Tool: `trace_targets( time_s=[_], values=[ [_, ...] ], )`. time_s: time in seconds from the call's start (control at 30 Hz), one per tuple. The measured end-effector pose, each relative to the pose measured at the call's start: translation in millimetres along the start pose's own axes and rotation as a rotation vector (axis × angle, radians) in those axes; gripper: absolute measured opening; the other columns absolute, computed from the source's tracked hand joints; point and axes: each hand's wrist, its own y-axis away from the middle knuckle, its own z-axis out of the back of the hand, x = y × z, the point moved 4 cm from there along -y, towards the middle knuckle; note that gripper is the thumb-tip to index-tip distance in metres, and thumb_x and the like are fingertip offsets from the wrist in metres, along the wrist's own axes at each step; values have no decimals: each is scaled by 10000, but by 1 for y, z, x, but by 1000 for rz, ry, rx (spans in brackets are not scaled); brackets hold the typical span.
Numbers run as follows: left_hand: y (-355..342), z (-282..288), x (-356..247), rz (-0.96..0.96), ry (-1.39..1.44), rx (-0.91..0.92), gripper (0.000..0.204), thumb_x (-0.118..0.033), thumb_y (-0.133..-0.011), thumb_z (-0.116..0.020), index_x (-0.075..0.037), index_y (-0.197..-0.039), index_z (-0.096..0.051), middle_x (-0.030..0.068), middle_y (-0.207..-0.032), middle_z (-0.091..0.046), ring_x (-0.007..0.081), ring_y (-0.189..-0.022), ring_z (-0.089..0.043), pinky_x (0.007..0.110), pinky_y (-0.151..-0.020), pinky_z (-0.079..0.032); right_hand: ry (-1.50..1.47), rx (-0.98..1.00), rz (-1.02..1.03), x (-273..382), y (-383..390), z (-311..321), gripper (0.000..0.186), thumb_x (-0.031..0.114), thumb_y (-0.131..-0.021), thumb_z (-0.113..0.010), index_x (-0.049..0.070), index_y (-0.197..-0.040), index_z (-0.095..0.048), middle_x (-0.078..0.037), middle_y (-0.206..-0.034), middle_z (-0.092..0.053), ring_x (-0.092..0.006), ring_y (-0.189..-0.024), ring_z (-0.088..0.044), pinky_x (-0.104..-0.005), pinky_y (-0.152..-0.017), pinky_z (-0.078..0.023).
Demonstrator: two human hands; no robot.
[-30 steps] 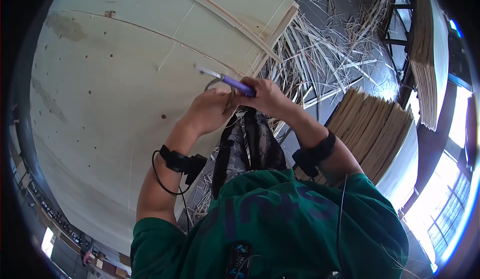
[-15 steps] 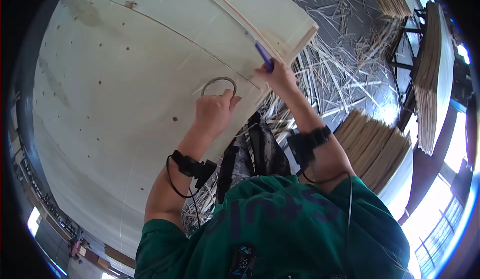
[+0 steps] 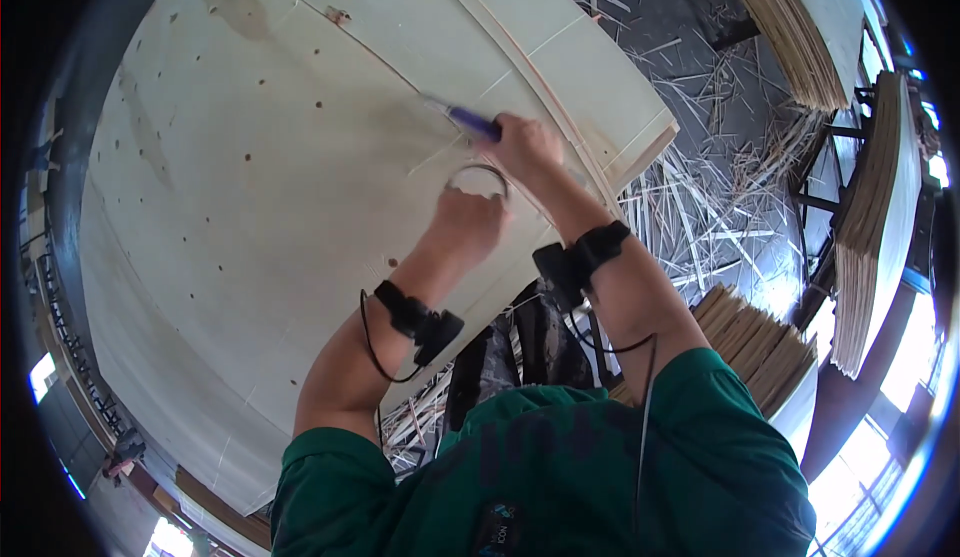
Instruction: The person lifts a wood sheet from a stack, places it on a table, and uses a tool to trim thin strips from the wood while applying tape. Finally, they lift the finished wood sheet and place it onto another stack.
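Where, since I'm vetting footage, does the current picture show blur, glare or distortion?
Head view, centre: the purple-handled tool in the right hand is blurred, its tip especially; head view, lower right: the windows are blown out; head view, rim: fisheye bending curves the pale sheet, and the corners go black.

Right hand (image 3: 528, 147) left the sheet's (image 3: 290, 197) near edge, where it had met the left hand (image 3: 470, 222) one second earlier, and moved inward. Purple knife (image 3: 473, 122), aimed at the long strip (image 3: 545, 89) half a second before, swung leftward; blurred tip came over the dark crack (image 3: 382, 57). Left hand shifted slightly farther from that edge; grey ring (image 3: 490, 169) showed more than at first.
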Motion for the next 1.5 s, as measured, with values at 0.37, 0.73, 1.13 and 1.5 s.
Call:
trace_targets(
  time_s=[0.37,0.73,1.13,1.5],
  values=[
    [7,18,-7,162,900,-311,362,-374,-992,-552,-82,-1197,-607,155,-1125,-632,299,-948,-665,374,-771,-519,37,-146,51,-117,17,52,329,381,-880,-663,115,-1074,-641,-153,-1000,-678,-365,-1009,-651,-470,-844,-516],
    [-197,20,-6,662,124,-589,578,-334,-936,-618,-144,-1458,-459,103,-1519,-425,351,-1409,-353,510,-1126,-307,216,347,207,-325,-56,221,351,439,-877,-664,122,-1026,-665,-170,-900,-706,-397,-891,-677,-509,-762,-524],
    [-238,30,-47,1038,54,-804,472,-256,-946,-587,-142,-1402,-544,95,-1476,-495,353,-1397,-403,494,-1165,-279,293,291,598,-335,-330,385,236,274,-872,-683,131,-1056,-641,-135,-1024,-680,-375,-941,-659,-494,-785,-522],
    [-368,174,142,1696,366,-784,539,-262,-942,-578,-76,-1432,-454,186,-1476,-458,365,-1376,-382,473,-1168,-268,397,300,822,-205,-625,515,265,196,-825,-699,124,-1075,-648,-150,-989,-681,-390,-924,-654,-495,-784,-519]
  ],
)
